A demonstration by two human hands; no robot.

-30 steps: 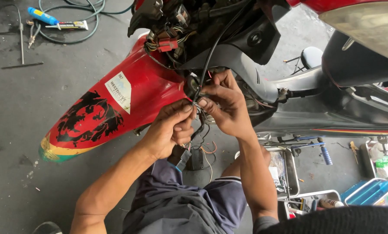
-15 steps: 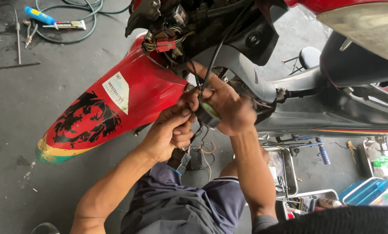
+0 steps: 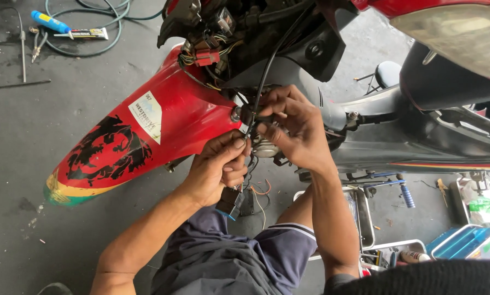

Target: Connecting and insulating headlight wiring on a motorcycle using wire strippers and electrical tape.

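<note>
At mid-frame, both hands worked on wiring under a red fender (image 3: 146,131).
Left hand (image 3: 217,172) pinched wires (image 3: 251,164), fingers closed on them, a black connector (image 3: 229,203) hanging just below; right hand (image 3: 294,134) curled shut around a black cable (image 3: 266,71) beside the fender.

right hand (image 3: 294,131) shifted up the black cable (image 3: 266,71), left hand (image 3: 217,169) dropped slightly below it

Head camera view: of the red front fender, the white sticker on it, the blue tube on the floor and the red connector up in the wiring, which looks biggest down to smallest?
1. Red front fender
2. White sticker
3. Blue tube
4. Red connector

The tube lies farther off, so third and fourth are unsure.
</note>
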